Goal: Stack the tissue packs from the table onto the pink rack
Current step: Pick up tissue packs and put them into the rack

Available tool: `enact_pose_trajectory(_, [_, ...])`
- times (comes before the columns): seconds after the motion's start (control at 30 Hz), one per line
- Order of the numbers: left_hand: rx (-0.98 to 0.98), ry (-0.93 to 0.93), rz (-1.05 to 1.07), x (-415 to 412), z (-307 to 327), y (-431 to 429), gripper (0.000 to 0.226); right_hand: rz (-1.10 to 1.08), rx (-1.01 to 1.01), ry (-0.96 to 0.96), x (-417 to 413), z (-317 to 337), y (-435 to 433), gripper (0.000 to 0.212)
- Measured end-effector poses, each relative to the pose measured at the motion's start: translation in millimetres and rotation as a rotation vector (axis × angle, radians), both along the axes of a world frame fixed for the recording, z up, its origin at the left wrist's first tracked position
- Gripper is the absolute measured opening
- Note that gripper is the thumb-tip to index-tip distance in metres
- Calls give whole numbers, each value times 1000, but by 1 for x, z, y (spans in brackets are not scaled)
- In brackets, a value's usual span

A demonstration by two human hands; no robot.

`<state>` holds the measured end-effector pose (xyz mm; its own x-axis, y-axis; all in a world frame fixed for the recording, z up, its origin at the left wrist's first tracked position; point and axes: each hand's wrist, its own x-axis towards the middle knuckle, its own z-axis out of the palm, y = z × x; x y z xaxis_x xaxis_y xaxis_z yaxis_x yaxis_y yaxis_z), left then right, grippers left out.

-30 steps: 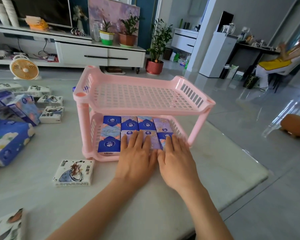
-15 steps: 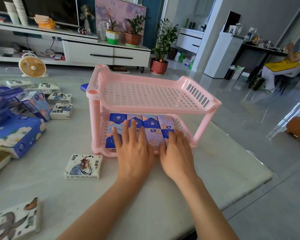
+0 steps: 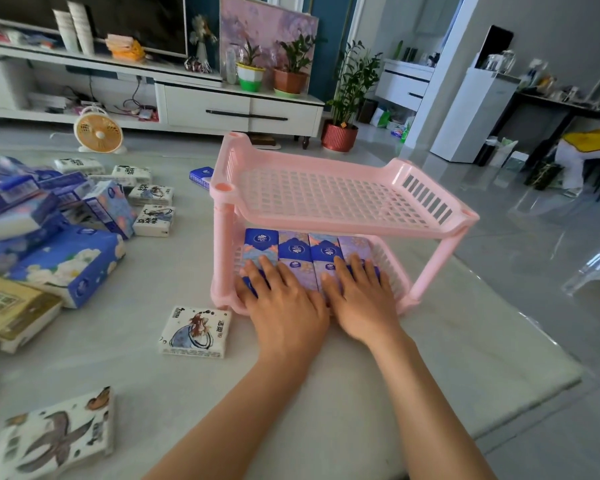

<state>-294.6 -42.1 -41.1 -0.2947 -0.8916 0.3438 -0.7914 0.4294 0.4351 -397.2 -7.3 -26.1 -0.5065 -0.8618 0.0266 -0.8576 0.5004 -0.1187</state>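
Note:
A pink two-tier rack [image 3: 326, 221] stands on the pale table. Its lower shelf holds a row of blue and purple tissue packs [image 3: 295, 249]; the top shelf is bare. My left hand [image 3: 284, 306] lies flat with straight fingers on the front packs at the left. Beside it, my right hand [image 3: 361, 299] presses flat on the packs at the right. A white pack with a bird print [image 3: 195, 332] lies on the table just left of the rack.
Large blue tissue bundles [image 3: 66, 261] and several small white packs [image 3: 153, 220] crowd the table's left side. A yellow pack [image 3: 11, 310] and a butterfly-print pack [image 3: 56, 441] lie nearer me. A blue pack [image 3: 201, 176] sits behind the rack. The table edge [image 3: 534, 403] runs close on the right.
Both hands slid a little left along the front packs on the lower shelf, staying flat. My view shifted left, so the rack now sits further right in frame.

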Motion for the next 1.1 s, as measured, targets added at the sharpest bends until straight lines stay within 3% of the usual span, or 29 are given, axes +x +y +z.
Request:
enact_pose_trajectory(0.2, [-86, 13, -165, 3, 6, 3, 48, -23, -56, 47, 5, -2, 0, 55])
enact_pose_trajectory(0.27, [-134, 42, -248, 11, 3, 12, 49, -9, -229, 32, 14, 5, -2, 53])
enact_pose_trajectory(0.3, [-157, 54, -274, 19, 0, 19, 54, 10, -379, -36, 23, 12, -4, 50])
enact_pose_trajectory(0.37, [-201, 23, -347, 47, -4, 35, 63, 79, -664, -372, 53, 33, -11, 39])
enact_pose_trajectory(0.43, [-238, -58, -415, 80, -6, 46, 64, 200, -666, -814, 90, 48, -17, 40])
enact_pose_trajectory(0.5, [-272, -162, -398, 110, -10, 46, 60, 263, -526, -1002, 121, 48, -24, 44])
enact_pose_trajectory(0.57, [-271, -241, -355, 133, -11, 42, 56, 244, -463, -1003, 141, 42, -29, 39])
enact_pose_trajectory(0.7, [-198, -370, -238, 165, -5, 27, 49, 210, -616, -947, 151, 39, -38, 25])
enact_pose_trajectory(0.87, [-177, -405, -137, 197, -1, 16, 45, 179, -748, -986, 159, 36, -24, 47])
enact_pose_trajectory(1.1, [-228, -355, -181, 224, -7, 22, 42, 102, -797, -1134, 142, 33, 35, 72])
